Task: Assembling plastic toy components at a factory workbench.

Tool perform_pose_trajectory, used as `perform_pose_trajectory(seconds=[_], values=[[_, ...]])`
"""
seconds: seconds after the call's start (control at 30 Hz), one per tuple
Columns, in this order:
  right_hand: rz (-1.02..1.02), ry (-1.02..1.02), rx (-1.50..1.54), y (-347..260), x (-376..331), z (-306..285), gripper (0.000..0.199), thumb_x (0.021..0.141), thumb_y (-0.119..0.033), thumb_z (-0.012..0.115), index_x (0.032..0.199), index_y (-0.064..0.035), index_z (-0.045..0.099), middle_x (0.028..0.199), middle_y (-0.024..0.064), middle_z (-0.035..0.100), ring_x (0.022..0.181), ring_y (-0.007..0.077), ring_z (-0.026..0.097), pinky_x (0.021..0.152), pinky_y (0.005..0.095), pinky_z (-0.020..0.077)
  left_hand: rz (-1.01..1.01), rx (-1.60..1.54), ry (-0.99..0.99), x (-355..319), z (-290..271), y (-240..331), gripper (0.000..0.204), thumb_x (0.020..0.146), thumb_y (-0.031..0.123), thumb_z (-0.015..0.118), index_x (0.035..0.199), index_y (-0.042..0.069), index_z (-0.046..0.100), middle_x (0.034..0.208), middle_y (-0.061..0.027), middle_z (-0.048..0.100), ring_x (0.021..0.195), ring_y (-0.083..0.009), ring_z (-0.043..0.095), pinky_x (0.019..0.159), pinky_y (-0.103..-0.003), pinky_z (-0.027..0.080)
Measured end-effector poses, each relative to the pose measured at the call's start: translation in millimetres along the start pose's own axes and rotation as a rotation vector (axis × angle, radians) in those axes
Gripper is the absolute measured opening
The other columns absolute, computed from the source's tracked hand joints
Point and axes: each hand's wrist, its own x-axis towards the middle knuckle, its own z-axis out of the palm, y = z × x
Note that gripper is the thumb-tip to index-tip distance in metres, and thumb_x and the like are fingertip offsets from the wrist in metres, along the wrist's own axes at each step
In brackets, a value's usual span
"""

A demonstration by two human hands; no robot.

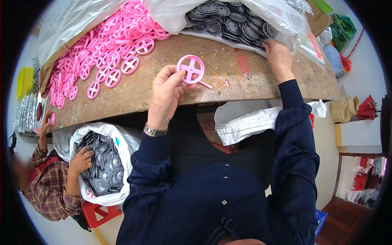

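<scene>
Holding a pink wheel (191,68) by its rim, my left hand (165,96) is pinching it just above the table (171,87) edge, its thin axle pointing down-right. My right hand (279,57) is reaching into the bag (281,18) of grey discs (228,22); I cannot tell whether those fingers are closing on one, since the plastic is hiding them. The pinch is looking light, so the wheel may be slipping off the edge into my lap.
</scene>
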Motion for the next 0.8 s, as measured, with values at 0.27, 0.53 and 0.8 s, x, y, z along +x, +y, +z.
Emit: perform_pose_trajectory(seconds=[0.27, 0.53, 0.8], values=[[-0.092, 0.349, 0.214, 1.3, -5.6, -22.7, 0.014, 0.094, -0.02, 0.061, 0.093, -0.0081, 0.069, 0.084, 0.0132, 0.07, 0.078, 0.0299, 0.07, 0.068, 0.0409, 0.0539, -0.077, 0.002, -0.028, -12.0, 15.2, -7.4, 0.017, 0.1, 0.017, 0.055, 0.109, 0.002, 0.056, 0.104, -0.0112, 0.067, 0.094, -0.022, 0.071, 0.074, -0.032, 0.06], [-0.013, 0.174, 0.998, -65.1, -61.0, -83.7, 0.011, 0.095, -0.003, 0.06, 0.101, 0.0019, 0.068, 0.09, 0.0092, 0.07, 0.078, 0.0153, 0.067, 0.069, 0.025, 0.0503, -0.193, -0.198, -0.108, -10.2, 23.6, -19.3, 0.022, 0.1, 0.017, 0.055, 0.113, 0.0, 0.056, 0.106, -0.0108, 0.065, 0.095, -0.023, 0.07, 0.077, -0.034, 0.061], [-0.796, 0.327, 0.523, -87.6, -94.9, -101.7, 0.022, 0.069, -0.002, 0.069, 0.091, -0.003, 0.069, 0.098, 0.0108, 0.071, 0.079, 0.0243, 0.068, 0.068, 0.035, 0.0522, -0.256, -0.291, -0.226, -14.0, 37.9, -23.2, 0.027, 0.102, 0.02, 0.053, 0.119, -0.002, 0.054, 0.11, -0.0131, 0.065, 0.097, -0.0221, 0.069, 0.081, -0.036, 0.061]])
